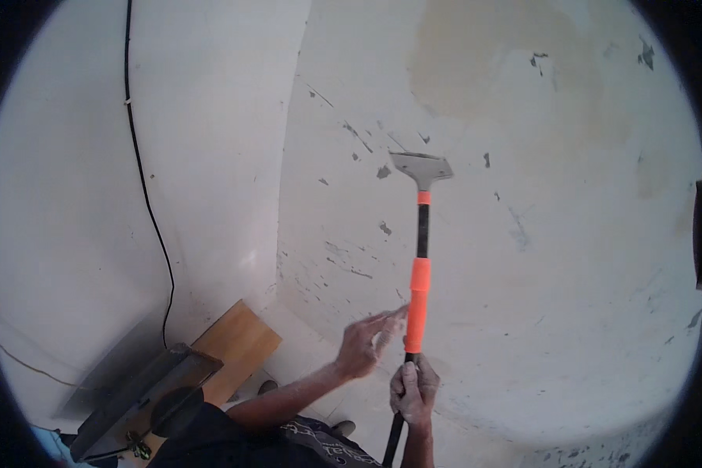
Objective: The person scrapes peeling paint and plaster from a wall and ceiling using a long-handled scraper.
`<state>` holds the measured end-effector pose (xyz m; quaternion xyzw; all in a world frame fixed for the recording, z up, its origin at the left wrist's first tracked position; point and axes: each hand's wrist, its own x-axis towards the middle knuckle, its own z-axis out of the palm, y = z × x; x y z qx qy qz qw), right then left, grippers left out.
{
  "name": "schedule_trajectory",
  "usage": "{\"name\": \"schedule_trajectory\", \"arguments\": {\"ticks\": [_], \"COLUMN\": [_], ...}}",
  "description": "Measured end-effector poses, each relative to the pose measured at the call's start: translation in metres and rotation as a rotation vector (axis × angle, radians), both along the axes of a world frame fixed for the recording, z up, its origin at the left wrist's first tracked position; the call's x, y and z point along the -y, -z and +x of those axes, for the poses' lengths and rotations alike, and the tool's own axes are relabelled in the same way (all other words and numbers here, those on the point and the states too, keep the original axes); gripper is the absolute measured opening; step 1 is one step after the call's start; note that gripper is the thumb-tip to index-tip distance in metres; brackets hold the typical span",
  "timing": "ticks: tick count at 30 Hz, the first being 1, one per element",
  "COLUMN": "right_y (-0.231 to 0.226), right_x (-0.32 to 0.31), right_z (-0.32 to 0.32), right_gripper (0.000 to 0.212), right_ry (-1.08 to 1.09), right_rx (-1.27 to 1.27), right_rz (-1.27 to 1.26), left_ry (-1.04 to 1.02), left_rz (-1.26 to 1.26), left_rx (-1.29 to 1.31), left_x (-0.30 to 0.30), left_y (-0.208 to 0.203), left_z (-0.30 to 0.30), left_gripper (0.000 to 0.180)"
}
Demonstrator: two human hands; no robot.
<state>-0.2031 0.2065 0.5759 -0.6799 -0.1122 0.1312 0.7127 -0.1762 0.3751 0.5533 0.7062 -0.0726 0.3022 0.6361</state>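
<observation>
A long-handled wall scraper point(417, 312) stands nearly upright before me, with a wide grey metal head, an orange sleeve and a black pole. Its head is over a scuffed white wall point(507, 312); I cannot tell whether the blade touches it. Below the orange sleeve, my right hand point(415, 388) is wrapped round the black pole. My left hand point(360, 345) is open beside the sleeve, fingers stretched toward it; whether the fingertips touch it is unclear. Dust whitens both hands. The pole's lower end runs out of view.
Dark gouges and tan patches mark the wall. At the left, a black cable point(138, 160) hangs down another white wall point(218, 117). Lower left stand a wooden board point(240, 337) and a dark boxy object point(144, 402). My shoes show on the pale floor below.
</observation>
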Motion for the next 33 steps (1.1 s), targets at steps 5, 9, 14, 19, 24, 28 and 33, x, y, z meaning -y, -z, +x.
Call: {"name": "schedule_trajectory", "arguments": {"ticks": [5, 9, 14, 19, 24, 28, 33], "right_y": [-0.015, -0.013, -0.009, -0.017, -0.016, -0.001, 0.007], "right_x": [-0.016, -0.027, -0.051, -0.062, -0.051, -0.042, -0.045], "right_z": [-0.013, -0.038, -0.069, -0.072, -0.06, -0.043, -0.007], "right_gripper": [0.021, 0.018, 0.024, 0.024, 0.023, 0.023, 0.022], "right_ry": [0.134, 0.259, 0.367, 0.393, 0.443, 0.385, 0.34], "right_rx": [0.163, 0.222, 0.134, 0.055, -0.011, 0.063, 0.015], "right_rz": [-0.073, -0.187, -0.181, -0.172, -0.178, -0.127, -0.125], "left_ry": [-0.343, -0.446, -0.534, -0.68, -0.884, -0.897, -0.677], "left_rz": [0.343, 0.56, 0.694, 0.718, 0.466, 0.415, 0.682], "left_rx": [0.194, 0.247, 0.329, 0.436, 0.41, 0.477, 0.597], "left_x": [-0.132, -0.218, -0.252, -0.27, -0.28, -0.274, -0.278], "left_y": [-0.026, -0.067, -0.124, -0.139, -0.137, -0.138, -0.143], "left_z": [0.057, 0.136, 0.233, 0.295, 0.323, 0.328, 0.317], "left_gripper": [0.037, 0.059, 0.072, 0.075, 0.077, 0.076, 0.076]}}
